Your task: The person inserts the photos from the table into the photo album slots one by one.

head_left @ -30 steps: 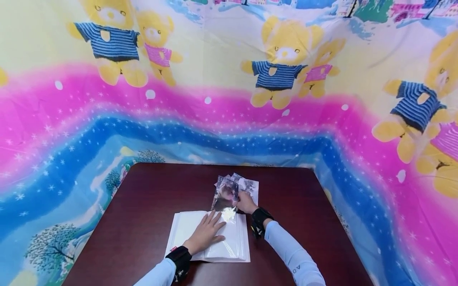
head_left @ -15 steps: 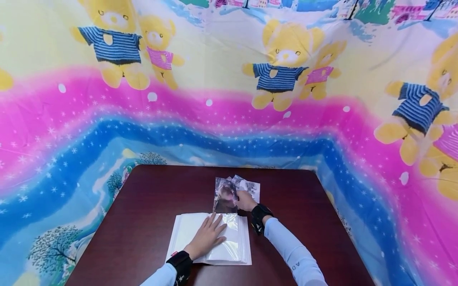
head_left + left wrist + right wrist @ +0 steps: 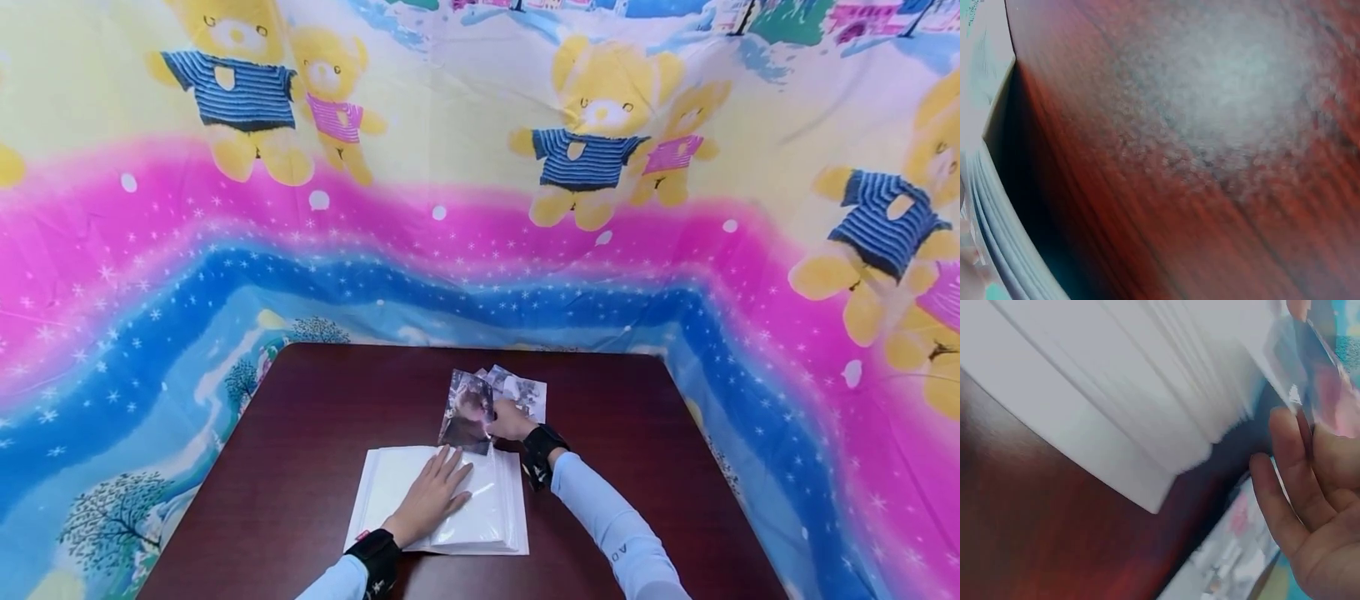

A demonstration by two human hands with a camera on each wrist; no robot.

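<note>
— What holds the glossy photo?
— The right hand; its fingers pinch the edge, at the far rim of the white album.
— And the left hand?
— Flat on a clear sleeve, fingers spread straight.
— Around them?
— Loose photos just behind, on the dark wooden surface.

My left wrist view is a blur of worktop, with only the album edge at its left border. The right hand is cut off by the frame. From the head view, the loose photos are too small to read.
</note>
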